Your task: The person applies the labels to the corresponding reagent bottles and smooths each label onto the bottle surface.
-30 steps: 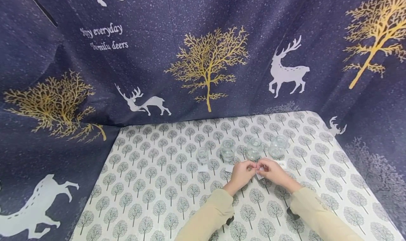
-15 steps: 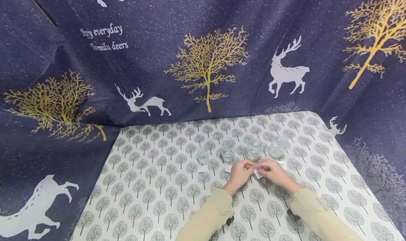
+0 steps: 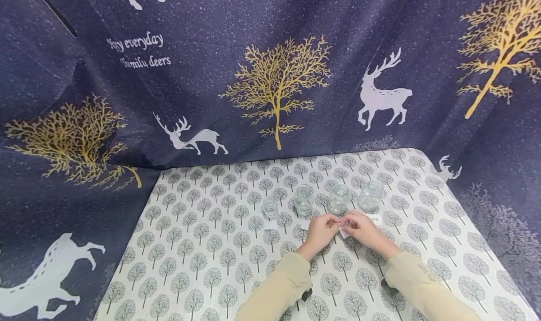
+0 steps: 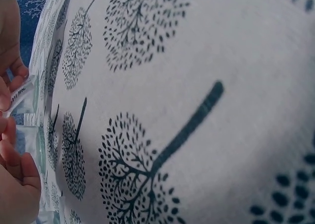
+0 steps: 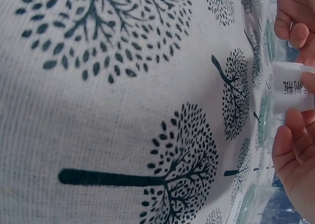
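Both hands meet in front of the row of glass jars. My left hand (image 3: 322, 229) and my right hand (image 3: 364, 228) pinch a small white paper label (image 3: 344, 233) between them. Dark printed characters show on the label (image 5: 289, 88) in the right wrist view, with fingertips at its two ends. The left wrist view shows the label (image 4: 20, 96) tilted between the hands, partly covered by fingers. Just behind the hands stands a clear glass jar (image 3: 339, 198), its lower front close to the fingertips.
More clear glass jars stand in the row: a small one (image 3: 269, 207), a middle one (image 3: 303, 199) and a wide one (image 3: 371, 195). White labels lie before the small jar (image 3: 270, 224) and the wide jar (image 3: 375, 218). A tree-print cloth (image 3: 192, 264) covers the table; a dark curtain (image 3: 190, 77) hangs behind.
The hands stay at the same spot, shifting only slightly left and back. The label between them turns a little, and more of it shows than one second ago.
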The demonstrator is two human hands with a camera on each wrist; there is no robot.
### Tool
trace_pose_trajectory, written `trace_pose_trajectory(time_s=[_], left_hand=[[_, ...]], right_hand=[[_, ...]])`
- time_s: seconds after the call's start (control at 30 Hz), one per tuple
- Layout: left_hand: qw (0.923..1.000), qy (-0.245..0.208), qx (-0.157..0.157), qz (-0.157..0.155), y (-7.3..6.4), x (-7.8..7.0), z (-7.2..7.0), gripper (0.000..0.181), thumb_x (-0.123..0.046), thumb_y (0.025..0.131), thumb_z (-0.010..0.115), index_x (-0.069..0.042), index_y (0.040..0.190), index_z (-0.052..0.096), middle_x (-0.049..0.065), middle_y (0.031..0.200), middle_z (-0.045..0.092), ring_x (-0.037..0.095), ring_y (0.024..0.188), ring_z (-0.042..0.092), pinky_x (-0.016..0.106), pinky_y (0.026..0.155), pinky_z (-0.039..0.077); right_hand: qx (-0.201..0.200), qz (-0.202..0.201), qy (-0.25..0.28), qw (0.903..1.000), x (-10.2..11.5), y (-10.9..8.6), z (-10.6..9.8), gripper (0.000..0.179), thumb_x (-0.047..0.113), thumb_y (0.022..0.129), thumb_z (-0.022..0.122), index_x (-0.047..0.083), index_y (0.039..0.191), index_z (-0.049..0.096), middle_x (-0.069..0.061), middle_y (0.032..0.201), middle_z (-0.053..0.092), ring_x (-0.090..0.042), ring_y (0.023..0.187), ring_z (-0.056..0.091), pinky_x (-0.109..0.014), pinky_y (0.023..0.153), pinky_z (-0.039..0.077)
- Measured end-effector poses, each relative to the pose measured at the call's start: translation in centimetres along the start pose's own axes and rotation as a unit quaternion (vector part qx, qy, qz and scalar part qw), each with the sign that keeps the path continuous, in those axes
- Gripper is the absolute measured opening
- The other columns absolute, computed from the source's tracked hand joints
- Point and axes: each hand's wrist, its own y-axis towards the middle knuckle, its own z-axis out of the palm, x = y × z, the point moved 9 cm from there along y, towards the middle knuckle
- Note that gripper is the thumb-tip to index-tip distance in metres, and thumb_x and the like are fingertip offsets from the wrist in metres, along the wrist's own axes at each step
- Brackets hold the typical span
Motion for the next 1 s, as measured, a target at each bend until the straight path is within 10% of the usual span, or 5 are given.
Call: trace_pose_trajectory(time_s=[0.33, 0.63, 1.0], left_hand=[[0.9977, 0.054, 0.006, 0.041, -0.2, -0.5, -0.2, 0.011, -0.013, 0.076, 0.061, -0.016, 0.085, 0.066, -0.005, 0.077, 0.065, -0.004, 0.051, 0.039, 0.009, 0.05, 0.035], [0.9938, 0.088, -0.024, 0.064, -0.5, -0.8, -0.7, 0.014, -0.012, 0.076, 0.059, -0.018, 0.084, 0.069, -0.006, 0.087, 0.067, 0.004, 0.08, 0.059, 0.015, 0.074, 0.043], [0.9965, 0.054, -0.059, 0.021, 0.0, 0.3, -0.9, 0.017, -0.01, 0.079, 0.056, -0.02, 0.087, 0.068, -0.005, 0.084, 0.063, 0.0, 0.065, 0.048, 0.012, 0.06, 0.039]], right_hand=[[-0.002, 0.007, 0.04, 0.9992, -0.2, 0.0, -0.1, 0.016, -0.001, 0.072, 0.063, 0.014, 0.073, 0.058, -0.013, 0.103, 0.055, -0.029, 0.093, 0.053, -0.047, 0.078, 0.047], [-0.01, 0.037, 0.082, 0.9959, -1.1, -0.3, -0.7, 0.009, 0.0, 0.076, 0.06, 0.009, 0.076, 0.058, -0.02, 0.113, 0.054, -0.025, 0.087, 0.056, -0.031, 0.069, 0.051], [-0.029, 0.065, 0.134, 0.9884, -1.4, -0.6, -2.1, 0.002, 0.0, 0.082, 0.053, -0.001, 0.084, 0.053, -0.02, 0.087, 0.06, -0.022, 0.068, 0.055, -0.023, 0.06, 0.045]])
